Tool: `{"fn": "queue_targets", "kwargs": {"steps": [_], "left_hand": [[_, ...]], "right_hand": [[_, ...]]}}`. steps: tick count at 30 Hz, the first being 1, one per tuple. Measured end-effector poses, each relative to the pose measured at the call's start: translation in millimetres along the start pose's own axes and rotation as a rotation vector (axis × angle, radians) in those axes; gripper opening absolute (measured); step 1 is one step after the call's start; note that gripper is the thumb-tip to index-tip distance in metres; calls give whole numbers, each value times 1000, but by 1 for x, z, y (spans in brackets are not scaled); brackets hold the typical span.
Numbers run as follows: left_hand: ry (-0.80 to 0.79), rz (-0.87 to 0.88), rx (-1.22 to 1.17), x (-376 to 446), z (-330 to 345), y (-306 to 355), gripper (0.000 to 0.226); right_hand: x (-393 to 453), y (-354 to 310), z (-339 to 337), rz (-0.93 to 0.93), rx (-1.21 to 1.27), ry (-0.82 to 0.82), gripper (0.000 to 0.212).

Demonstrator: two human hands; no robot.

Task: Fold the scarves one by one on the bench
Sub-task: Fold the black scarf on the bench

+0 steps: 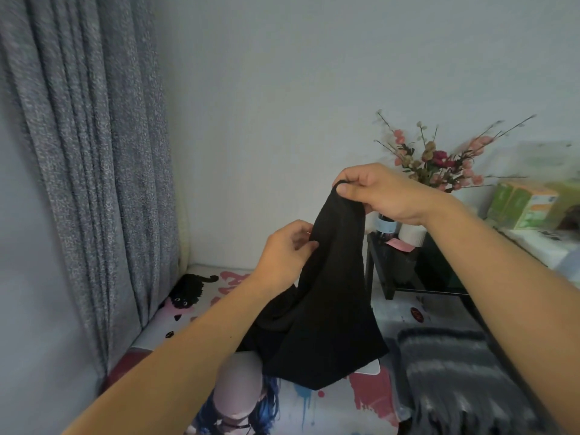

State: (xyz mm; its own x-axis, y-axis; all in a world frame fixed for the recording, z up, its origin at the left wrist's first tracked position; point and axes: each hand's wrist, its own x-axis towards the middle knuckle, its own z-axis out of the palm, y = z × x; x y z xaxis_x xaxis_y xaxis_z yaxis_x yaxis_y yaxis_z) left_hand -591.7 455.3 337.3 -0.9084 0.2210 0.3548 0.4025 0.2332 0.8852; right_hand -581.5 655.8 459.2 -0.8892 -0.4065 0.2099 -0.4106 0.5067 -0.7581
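Note:
A black scarf (326,312) hangs in the air above the bench (314,409), which is covered with a printed cloth. My right hand (379,193) pinches the scarf's top end, raised high. My left hand (282,255) grips the scarf's left edge lower down, fingers curled into the fabric. The scarf's bottom corner reaches down to the bench cover. A grey striped, fringed scarf (455,372) lies on the bench at the right, partly behind my right forearm.
A grey curtain (88,152) hangs at the left. A dark small table (408,271) stands behind the bench with a flower vase (439,158) and bottles. Green boxes (521,205) sit on a surface at the right.

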Motion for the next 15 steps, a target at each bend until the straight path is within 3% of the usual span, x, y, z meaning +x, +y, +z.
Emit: {"fn": "queue_targets", "kwargs": {"steps": [8,15], "left_hand": [[52,4,87,8,-3,-15,32],[-192,-23,189,25,4,-27,31]], "right_hand": [[-4,4,-8,-24,44,-11,20],[-3,5,-19,-37,169,34,20]]}}
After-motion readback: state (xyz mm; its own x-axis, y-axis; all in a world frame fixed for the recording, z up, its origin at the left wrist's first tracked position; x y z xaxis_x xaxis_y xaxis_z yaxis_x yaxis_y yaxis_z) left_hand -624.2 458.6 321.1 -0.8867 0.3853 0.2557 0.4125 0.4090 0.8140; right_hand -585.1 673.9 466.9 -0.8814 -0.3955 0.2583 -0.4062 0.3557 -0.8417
